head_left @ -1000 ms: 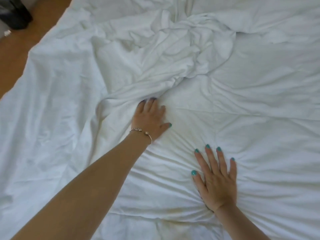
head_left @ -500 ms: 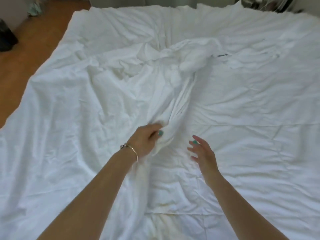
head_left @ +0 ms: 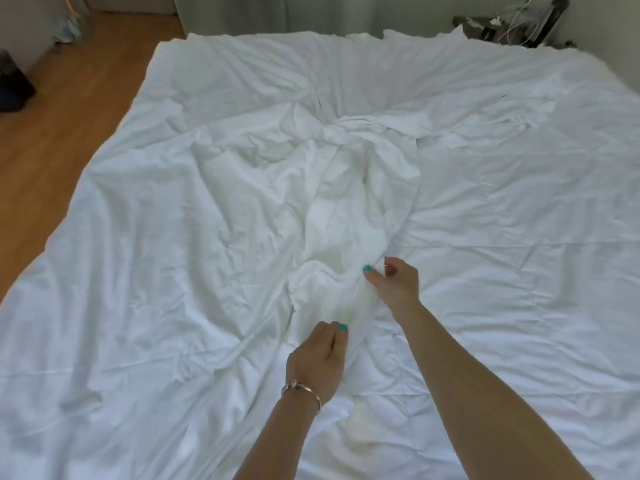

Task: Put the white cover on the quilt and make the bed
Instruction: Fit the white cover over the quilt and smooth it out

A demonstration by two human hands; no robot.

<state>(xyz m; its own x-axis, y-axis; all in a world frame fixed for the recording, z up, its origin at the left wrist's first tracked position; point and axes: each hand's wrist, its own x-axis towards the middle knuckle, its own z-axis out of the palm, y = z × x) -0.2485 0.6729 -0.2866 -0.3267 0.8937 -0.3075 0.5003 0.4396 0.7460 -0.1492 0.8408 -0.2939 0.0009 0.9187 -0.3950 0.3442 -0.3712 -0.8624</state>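
Note:
A white cover (head_left: 180, 237) lies spread over the left and middle of the bed, bunched into a raised ridge of folds (head_left: 349, 216) down the centre. The white quilt (head_left: 512, 271), with stitched seams, shows bare on the right and near side. My left hand (head_left: 317, 362), with a bracelet on the wrist, pinches the near end of the bunched cover. My right hand (head_left: 394, 282) grips the same ridge of cloth a little further up, thumb on top. Both forearms reach in from the bottom edge.
Wooden floor (head_left: 52, 140) runs along the bed's left side, with a dark object (head_left: 14, 88) on it near the wall. At the far right corner stands dark furniture with cables (head_left: 512, 26). A pale wall lies behind the bed's far edge.
My left hand has pulled the gathered cover back toward me. My right hand, lifted off the quilt half a second ago, has taken hold of the ridge. The view has tilted up, showing the whole bed.

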